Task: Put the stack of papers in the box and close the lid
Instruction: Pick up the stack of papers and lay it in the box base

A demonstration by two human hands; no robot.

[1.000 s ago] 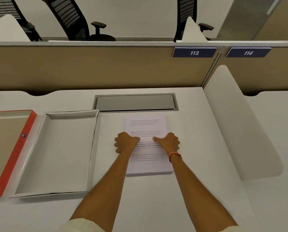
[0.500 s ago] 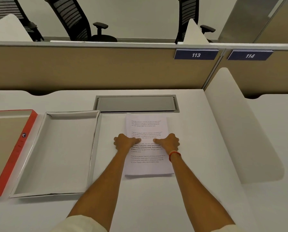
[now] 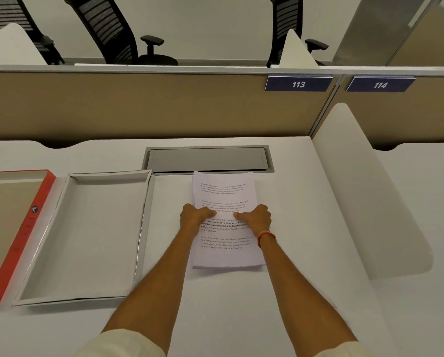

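A white desk [image 3: 241,318] fills the foreground, with a grey recessed cable hatch [image 3: 207,159] set into it near the back edge. A tan partition panel [image 3: 125,106] rises behind, carrying two dark blue number plates, 113 [image 3: 298,84] and 114 [image 3: 380,85]. A white curved side divider [image 3: 370,191] stands at the right. Black mesh office chairs [image 3: 112,29] sit beyond the panel.

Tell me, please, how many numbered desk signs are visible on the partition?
2: sign 113 hangs on the beige partition above the desk, and sign 114 sits just right of it, past the divider post. Others may lie outside the frame.
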